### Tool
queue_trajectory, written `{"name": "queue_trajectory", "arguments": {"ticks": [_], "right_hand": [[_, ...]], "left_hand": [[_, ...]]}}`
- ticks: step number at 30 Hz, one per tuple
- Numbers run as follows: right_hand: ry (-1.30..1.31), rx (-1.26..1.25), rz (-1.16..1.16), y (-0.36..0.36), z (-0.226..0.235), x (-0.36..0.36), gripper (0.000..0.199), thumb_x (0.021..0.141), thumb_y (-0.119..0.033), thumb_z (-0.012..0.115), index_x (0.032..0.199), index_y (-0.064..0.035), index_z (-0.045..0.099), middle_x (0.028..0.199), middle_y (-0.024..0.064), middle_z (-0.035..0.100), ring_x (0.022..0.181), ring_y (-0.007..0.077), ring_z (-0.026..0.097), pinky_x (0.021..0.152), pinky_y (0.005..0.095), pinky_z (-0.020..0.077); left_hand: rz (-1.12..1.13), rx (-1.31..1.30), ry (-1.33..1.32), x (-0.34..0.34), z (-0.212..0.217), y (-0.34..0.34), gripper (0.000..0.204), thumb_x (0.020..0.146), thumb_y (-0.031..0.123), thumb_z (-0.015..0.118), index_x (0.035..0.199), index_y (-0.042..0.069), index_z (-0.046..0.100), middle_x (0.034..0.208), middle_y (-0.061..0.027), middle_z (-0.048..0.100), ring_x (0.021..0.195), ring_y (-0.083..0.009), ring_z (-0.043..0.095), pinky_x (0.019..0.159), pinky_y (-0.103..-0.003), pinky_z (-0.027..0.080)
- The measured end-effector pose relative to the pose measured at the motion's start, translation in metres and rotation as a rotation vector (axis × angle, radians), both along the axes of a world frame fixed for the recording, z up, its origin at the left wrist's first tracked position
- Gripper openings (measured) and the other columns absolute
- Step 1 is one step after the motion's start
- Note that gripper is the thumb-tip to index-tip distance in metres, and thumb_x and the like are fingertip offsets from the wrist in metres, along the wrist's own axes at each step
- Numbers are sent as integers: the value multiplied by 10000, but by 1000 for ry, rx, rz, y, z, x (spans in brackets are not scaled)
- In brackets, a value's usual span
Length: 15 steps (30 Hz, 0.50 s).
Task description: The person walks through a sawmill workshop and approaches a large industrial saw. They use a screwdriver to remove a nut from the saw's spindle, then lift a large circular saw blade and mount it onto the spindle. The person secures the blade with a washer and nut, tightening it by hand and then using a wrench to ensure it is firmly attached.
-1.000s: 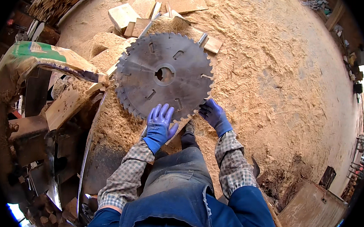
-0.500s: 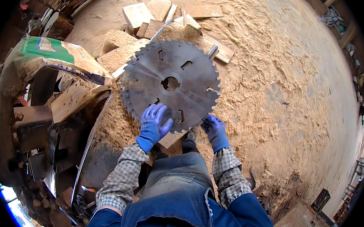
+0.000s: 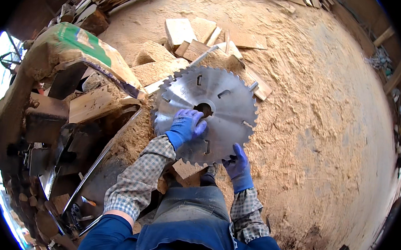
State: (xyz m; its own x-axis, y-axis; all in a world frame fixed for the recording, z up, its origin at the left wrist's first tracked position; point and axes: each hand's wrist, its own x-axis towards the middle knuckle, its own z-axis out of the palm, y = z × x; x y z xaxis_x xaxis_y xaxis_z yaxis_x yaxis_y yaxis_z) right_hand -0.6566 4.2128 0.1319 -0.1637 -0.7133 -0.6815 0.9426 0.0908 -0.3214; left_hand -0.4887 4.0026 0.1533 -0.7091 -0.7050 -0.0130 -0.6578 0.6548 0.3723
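A large round circular saw blade (image 3: 230, 125) with a toothed rim, several slots and a central hole lies in front of me, tilted toward me. Another toothed rim shows along its left side. My left hand (image 3: 186, 125), in a purple-blue glove, lies on the blade's face with its fingers stretched toward the central hole. Beside the near right rim is my right hand (image 3: 239, 168), gloved alike, its thumb raised apart from the loosely bent fingers. Nothing shows in it; whether it touches the teeth I cannot tell.
Wood offcuts (image 3: 179, 32) and a metal bar (image 3: 204, 55) lie behind the blade. At left stands a machine (image 3: 48, 114) with a green and white sack (image 3: 83, 45) on top. Sawdust (image 3: 303, 123) covers the floor. A wood block (image 3: 187, 169) sits near my feet.
My left hand has moved up the blade's face from its near edge to the central hole. My right hand's thumb has risen away from its fingers. The camera view has shifted.
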Motion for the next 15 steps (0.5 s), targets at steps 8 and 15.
{"name": "queue_trajectory", "arguments": {"ticks": [8, 15], "right_hand": [[450, -25, 120, -2, -24, -4, 259, 885, -214, 775, 1010, -5, 685, 819, 41, 665, 661, 160, 611, 625, 320, 505], [514, 77, 156, -9, 27, 7, 250, 856, -235, 812, 969, -32, 721, 837, -16, 669, 686, 72, 556, 624, 256, 411]], "left_hand": [[277, 267, 299, -12, 6, -33, 384, 913, 368, 588, 1063, 37, 712, 969, -220, 725, 899, -385, 702, 860, -454, 543], [213, 318, -163, -60, 26, -31, 756, 927, 717, 459, 982, 12, 726, 875, -223, 726, 881, -352, 711, 840, -443, 510]]}}
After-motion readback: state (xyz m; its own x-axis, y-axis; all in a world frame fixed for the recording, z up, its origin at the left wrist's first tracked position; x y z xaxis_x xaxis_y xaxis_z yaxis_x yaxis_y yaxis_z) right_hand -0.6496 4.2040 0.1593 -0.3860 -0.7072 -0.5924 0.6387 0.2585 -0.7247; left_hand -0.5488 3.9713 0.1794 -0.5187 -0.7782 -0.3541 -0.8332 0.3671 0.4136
